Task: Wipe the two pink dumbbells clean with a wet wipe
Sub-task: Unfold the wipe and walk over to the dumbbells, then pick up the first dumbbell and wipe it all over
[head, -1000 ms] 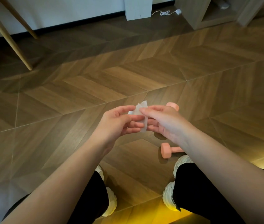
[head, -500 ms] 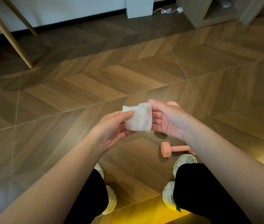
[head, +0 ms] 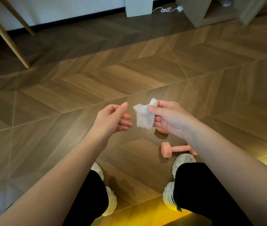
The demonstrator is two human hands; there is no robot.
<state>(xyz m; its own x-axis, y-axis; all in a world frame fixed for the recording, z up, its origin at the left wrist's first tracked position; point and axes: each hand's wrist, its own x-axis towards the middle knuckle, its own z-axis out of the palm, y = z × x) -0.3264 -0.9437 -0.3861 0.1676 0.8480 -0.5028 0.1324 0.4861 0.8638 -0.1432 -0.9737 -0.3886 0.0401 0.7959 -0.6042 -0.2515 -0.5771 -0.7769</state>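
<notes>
A white wet wipe (head: 143, 116) hangs crumpled from my right hand (head: 170, 119), pinched between thumb and fingers. My left hand (head: 112, 119) is a short gap to the left of the wipe, fingers loosely spread and holding nothing. One pink dumbbell (head: 172, 149) lies on the wooden floor below my right wrist, its right end hidden by my forearm. The other pink dumbbell (head: 163, 131) lies farther away, mostly hidden behind my right hand; only small parts of it show.
My two white shoes (head: 184, 159) stand on the chevron wood floor (head: 80, 82) just in front of the near dumbbell. Wooden furniture legs (head: 7, 36) stand at far left. A white post, a cable (head: 166, 9) and a wooden shelf unit line the far wall.
My left hand has let go of the wipe and moved left. The wipe, held flat between both hands before, now hangs from my right hand alone.
</notes>
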